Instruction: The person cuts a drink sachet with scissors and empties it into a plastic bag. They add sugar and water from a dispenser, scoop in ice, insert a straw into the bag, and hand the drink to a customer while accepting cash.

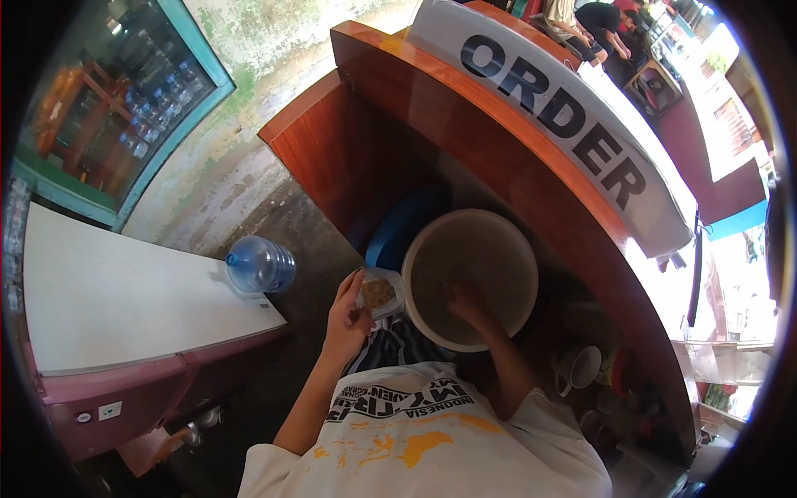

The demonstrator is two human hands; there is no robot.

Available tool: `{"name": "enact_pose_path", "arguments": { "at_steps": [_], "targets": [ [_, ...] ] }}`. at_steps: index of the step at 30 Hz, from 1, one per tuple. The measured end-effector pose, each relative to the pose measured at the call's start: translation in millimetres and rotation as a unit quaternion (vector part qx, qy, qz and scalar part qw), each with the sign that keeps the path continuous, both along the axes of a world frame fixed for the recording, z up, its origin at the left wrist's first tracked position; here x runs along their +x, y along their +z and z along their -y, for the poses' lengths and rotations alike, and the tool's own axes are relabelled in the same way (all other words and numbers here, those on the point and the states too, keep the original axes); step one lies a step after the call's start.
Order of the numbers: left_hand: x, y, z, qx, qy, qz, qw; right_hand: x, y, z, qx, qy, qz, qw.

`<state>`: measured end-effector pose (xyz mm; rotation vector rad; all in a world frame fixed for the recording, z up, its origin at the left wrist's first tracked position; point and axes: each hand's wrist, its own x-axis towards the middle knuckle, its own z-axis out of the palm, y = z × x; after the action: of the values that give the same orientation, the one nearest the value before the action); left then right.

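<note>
My left hand (352,311) is closed around the side of a small clear plastic container (383,292) with something light brown in it. The container is beside the rim of a large round beige tub (532,257). Deep inside that tub is my right hand (466,300), arm reaching down over the near rim. Shadow hides its fingertips, so whether they grip anything does not show. The tub's contents are too dim to name. A blue basin (388,236) stands partly behind the tub.
A curved wooden counter (506,153) with an "ORDER" sign (552,104) wraps around the far and right sides. A white cup (581,367) is low at right. To the left are a blue water jug (264,265) and a white-topped freezer (124,290). Several people (602,25) are beyond the counter.
</note>
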<state>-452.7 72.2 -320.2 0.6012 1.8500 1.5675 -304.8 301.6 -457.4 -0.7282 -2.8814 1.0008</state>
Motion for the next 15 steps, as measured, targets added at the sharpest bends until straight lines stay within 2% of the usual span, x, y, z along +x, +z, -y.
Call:
{"name": "enact_pose_path", "arguments": {
  "at_steps": [1, 4, 7, 9, 10, 13, 15],
  "targets": [
    [0, -2, -1, -0.002, 0.0, 0.002, 1.0, 8, -9, -7, -0.014, -0.007, -0.032, 0.999],
    [0, -2, -3, -0.001, -0.008, 0.005, 1.0, 22, -24, -22, -0.173, -0.023, -0.002, 0.985],
    [1, -2, -4, -0.001, -0.016, -0.002, 1.0, 30, -33, -24, -0.207, -0.016, -0.028, 0.978],
    [1, -5, -4, -0.001, -0.018, -0.008, 1.0, 35, -33, -26, -0.272, -0.056, 0.007, 0.961],
    [0, -7, -4, 0.0, -0.018, -0.009, 1.0, 36, -28, -26, -0.304, -0.075, 0.026, 0.949],
    [0, -8, -4, 0.012, -0.02, -0.001, 1.0, 45, -3, -29, -0.341, -0.099, -0.043, 0.934],
    [1, -9, -4, 0.017, -0.02, 0.004, 1.0, 43, 53, -32, -0.279, -0.056, -0.01, 0.959]
  ]
}}
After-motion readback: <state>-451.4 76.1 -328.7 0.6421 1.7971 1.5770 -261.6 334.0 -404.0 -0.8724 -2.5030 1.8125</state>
